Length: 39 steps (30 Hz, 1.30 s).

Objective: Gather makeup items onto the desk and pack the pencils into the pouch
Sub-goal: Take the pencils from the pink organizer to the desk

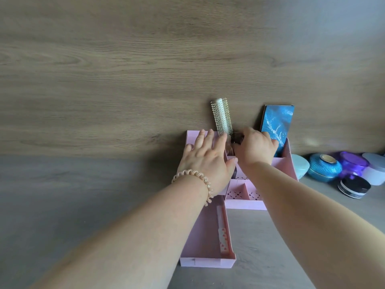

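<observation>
Both hands reach into a pink plastic organizer (pixel 290 161) at the tabletop's (pixel 83 205) back edge. The left hand (pixel 205 161) lies flat and open; the right hand (pixel 255 150) pinches a small dark item (pixel 237 139), too blurred to name, beside a round bristled hairbrush (pixel 221 117).

Pink organizer (pixel 291 163) with a lattice pattern; white brush (pixel 221 117) with gold bristles; blue box (pixel 278 124) streaked white; far right, jars in pale blue, ribbed blue, purple, white, black; grey desk (pixel 83 195).

Soft daylight, slight blur, wide-angle warping
</observation>
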Motion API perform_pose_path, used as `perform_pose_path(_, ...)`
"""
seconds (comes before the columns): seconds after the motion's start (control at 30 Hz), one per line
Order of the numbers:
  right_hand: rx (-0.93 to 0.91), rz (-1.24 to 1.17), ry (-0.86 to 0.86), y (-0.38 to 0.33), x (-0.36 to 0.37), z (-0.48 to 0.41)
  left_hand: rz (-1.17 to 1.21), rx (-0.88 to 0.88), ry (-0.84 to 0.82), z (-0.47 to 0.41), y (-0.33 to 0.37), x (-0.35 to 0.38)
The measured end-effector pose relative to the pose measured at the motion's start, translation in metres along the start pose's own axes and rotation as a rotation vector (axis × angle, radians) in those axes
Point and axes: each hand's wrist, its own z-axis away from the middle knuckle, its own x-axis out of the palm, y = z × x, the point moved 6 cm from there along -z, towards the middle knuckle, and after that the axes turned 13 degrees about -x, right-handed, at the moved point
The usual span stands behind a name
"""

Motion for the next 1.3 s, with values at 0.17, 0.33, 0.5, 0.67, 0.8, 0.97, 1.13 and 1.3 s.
perform_pose_path(0.17, 0.021, -0.022, 0.008, 0.009, -0.004, -0.003, -0.018, 0.001, -0.014, 0.002, 0.001, -0.001)
perform_pose_path(0.33, 0.006, -0.004, -0.026, 0.007, 0.001, -0.006, -0.019, -0.004, -0.019, 0.001, 0.000, -0.001)
perform_pose_path(0.5, 0.013, -0.132, -0.019, 0.002, 0.003, -0.005, -0.023, -0.006, -0.020, 0.001, 0.000, -0.001)
perform_pose_path(0.67, 0.046, -0.302, 0.050, 0.003, -0.012, -0.002, -0.046, -0.002, -0.020, 0.001, -0.002, -0.001)
perform_pose_path(0.8, 0.202, -0.830, 0.171, 0.008, -0.040, 0.010, -0.036, 0.004, 0.015, 0.002, -0.005, -0.004)
perform_pose_path(0.97, 0.326, -1.200, 0.235, 0.023, -0.086, 0.042, 0.029, 0.065, -0.034, 0.013, 0.003, -0.016)
perform_pose_path(1.13, 0.298, -1.514, 0.147, 0.019, -0.130, 0.073, 0.400, 0.059, -0.086, 0.049, 0.021, -0.053)
perform_pose_path(1.3, 0.280, -1.735, 0.048, -0.006, -0.175, 0.121, 1.032, 0.016, -0.432, 0.097, 0.031, -0.089)
